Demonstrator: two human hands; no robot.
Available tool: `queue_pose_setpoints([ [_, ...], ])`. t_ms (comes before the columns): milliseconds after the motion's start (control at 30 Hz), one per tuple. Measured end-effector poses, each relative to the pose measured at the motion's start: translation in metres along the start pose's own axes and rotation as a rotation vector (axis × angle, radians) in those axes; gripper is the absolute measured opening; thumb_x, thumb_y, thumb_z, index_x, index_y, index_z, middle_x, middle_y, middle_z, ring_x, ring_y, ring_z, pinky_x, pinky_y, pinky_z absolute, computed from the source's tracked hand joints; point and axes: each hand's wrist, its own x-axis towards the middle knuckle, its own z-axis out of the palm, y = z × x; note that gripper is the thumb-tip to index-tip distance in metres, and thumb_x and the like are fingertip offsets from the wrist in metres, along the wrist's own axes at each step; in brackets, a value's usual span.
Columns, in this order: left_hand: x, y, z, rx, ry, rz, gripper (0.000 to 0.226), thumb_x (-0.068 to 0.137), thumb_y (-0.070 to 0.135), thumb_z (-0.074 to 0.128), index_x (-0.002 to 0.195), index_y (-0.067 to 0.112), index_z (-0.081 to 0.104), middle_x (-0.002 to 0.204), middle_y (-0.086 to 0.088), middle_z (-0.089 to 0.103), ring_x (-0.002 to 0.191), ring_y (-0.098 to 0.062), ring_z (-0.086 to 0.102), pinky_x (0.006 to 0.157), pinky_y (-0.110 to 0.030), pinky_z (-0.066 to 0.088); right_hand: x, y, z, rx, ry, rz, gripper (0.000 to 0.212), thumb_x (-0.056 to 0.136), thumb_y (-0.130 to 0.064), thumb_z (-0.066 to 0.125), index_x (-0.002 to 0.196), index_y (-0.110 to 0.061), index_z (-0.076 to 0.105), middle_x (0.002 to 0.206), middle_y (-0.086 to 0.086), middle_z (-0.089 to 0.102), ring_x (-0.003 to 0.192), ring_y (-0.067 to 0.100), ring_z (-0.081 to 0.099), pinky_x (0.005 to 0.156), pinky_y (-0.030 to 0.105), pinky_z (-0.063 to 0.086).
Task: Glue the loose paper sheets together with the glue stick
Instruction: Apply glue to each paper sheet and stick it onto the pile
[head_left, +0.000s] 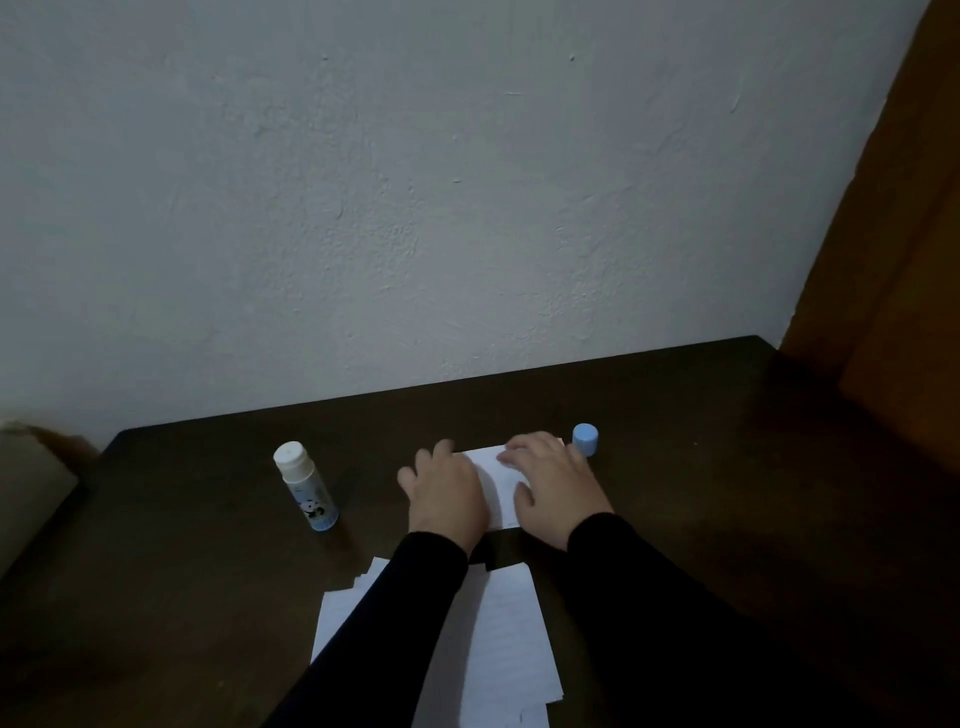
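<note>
Glue stick (305, 484): left of centre, upright on the table (727, 467), uncapped.
Left hand (445, 496): centre, laid flat, fingers spread, on the paper sheets (496, 480).
Right hand (553, 486): flat likewise, fingers extended.
Blue cap (585, 439): just right of the sheets.
Spare stack (511, 654): lower centre.
Step judged: a glued joint is being pressed. Next, another sheet is likely needed from the stack.

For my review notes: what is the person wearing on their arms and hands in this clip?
Both arms are covered by long, plain black sleeves that end at the wrists. The left hand and right hand are bare: no gloves, and no rings, watch or bracelets that I can make out in the dim light. No logos or markings show on the sleeves.
</note>
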Motion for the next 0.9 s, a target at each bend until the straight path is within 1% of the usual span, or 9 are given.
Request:
queue_pose_setpoints([
  [67, 0.002, 0.004, 0.005, -0.025, 0.048, 0.097, 0.045, 0.097, 0.02, 0.045, 0.142, 0.019, 0.04, 0.154, 0.0, 0.026, 0.136, -0.022, 0.03, 0.108, -0.045, 0.026, 0.007, -0.001, 0.005, 0.003, -0.155, -0.01, 0.053, 0.095, -0.017, 0.043, 0.147, -0.022, 0.034, 0.156, -0.005, 0.023, 0.146, 0.014, 0.012, 0.117, 0.041, 0.014],
  [133, 0.004, 0.001, 0.015, -0.029, -0.042, 0.185, 0.049, 0.102, 0.027, 0.034, 0.15, 0.023, 0.025, 0.161, 0.003, 0.014, 0.146, -0.02, 0.015, 0.112, -0.054, 0.017, 0.011, 0.003, 0.015, -0.057, -0.297, 0.032, 0.057, 0.101, -0.024, 0.034, 0.154, -0.021, 0.012, 0.162, -0.006, 0.003, 0.148, 0.015, -0.003, 0.118, 0.045, 0.004],
  [200, 0.007, -0.007, 0.025, -0.05, -0.157, 0.202, 0.05, 0.105, 0.034, 0.022, 0.154, 0.027, 0.012, 0.163, 0.009, 0.004, 0.149, -0.015, 0.004, 0.113, -0.06, 0.006, 0.011, 0.006, 0.022, -0.141, -0.332, 0.043, 0.057, 0.103, -0.03, 0.024, 0.154, -0.023, -0.001, 0.161, -0.008, -0.009, 0.148, 0.015, -0.011, 0.118, 0.045, -0.002],
  [300, 0.007, -0.015, 0.03, -0.051, -0.201, 0.172, 0.055, 0.104, 0.044, 0.013, 0.155, 0.028, 0.003, 0.162, 0.01, -0.003, 0.149, -0.009, -0.003, 0.115, -0.058, -0.003, 0.01, 0.003, 0.026, -0.17, -0.331, 0.085, 0.057, 0.103, -0.034, 0.021, 0.154, -0.028, -0.003, 0.161, -0.011, -0.012, 0.147, 0.015, -0.014, 0.116, 0.05, -0.007],
  [400, 0.007, -0.011, 0.034, -0.035, -0.222, 0.092, 0.06, 0.102, 0.05, 0.009, 0.155, 0.025, -0.003, 0.162, 0.007, -0.008, 0.148, -0.011, -0.008, 0.116, -0.055, -0.004, 0.008, -0.001, 0.026, -0.17, -0.303, 0.157, 0.058, 0.102, -0.036, 0.022, 0.154, -0.03, -0.002, 0.16, -0.012, -0.013, 0.147, 0.018, -0.015, 0.115, 0.055, -0.008],
  [567, 0.001, -0.006, 0.033, -0.01, -0.238, -0.03, 0.067, 0.1, 0.056, 0.007, 0.155, 0.019, -0.006, 0.162, 0.002, -0.01, 0.149, -0.016, -0.008, 0.115, -0.056, -0.005, 0.004, -0.002, 0.025, -0.115, -0.277, 0.286, 0.065, 0.1, -0.046, 0.025, 0.154, -0.024, -0.004, 0.161, -0.006, -0.014, 0.147, 0.018, -0.016, 0.116, 0.051, -0.008],
  [667, -0.002, -0.013, 0.026, 0.017, -0.283, -0.02, 0.069, 0.098, 0.059, 0.008, 0.155, 0.022, -0.006, 0.162, 0.003, -0.011, 0.149, -0.018, -0.007, 0.114, -0.059, -0.004, -0.001, 0.001, 0.022, -0.14, -0.297, 0.318, 0.073, 0.097, -0.057, 0.023, 0.154, -0.022, -0.006, 0.161, -0.003, -0.015, 0.147, 0.018, -0.017, 0.116, 0.052, -0.006],
  [767, -0.004, -0.026, 0.02, -0.004, -0.348, 0.024, 0.067, 0.099, 0.058, 0.011, 0.154, 0.024, -0.007, 0.161, 0.005, -0.013, 0.149, -0.016, -0.009, 0.114, -0.061, -0.003, -0.009, 0.003, 0.017, -0.158, -0.331, 0.331, 0.08, 0.094, -0.066, 0.022, 0.154, -0.022, -0.007, 0.16, -0.002, -0.017, 0.147, 0.017, -0.016, 0.115, 0.056, -0.006],
  [900, -0.01, -0.037, 0.012, -0.013, -0.397, 0.065, 0.066, 0.101, 0.054, 0.018, 0.155, 0.024, -0.006, 0.161, 0.006, -0.014, 0.149, -0.02, -0.01, 0.113, -0.063, -0.002, -0.025, 0.004, 0.012, -0.18, -0.358, 0.358, 0.079, 0.095, -0.064, 0.02, 0.153, -0.02, -0.009, 0.16, -0.002, -0.019, 0.147, 0.018, -0.016, 0.113, 0.06, -0.004],
])
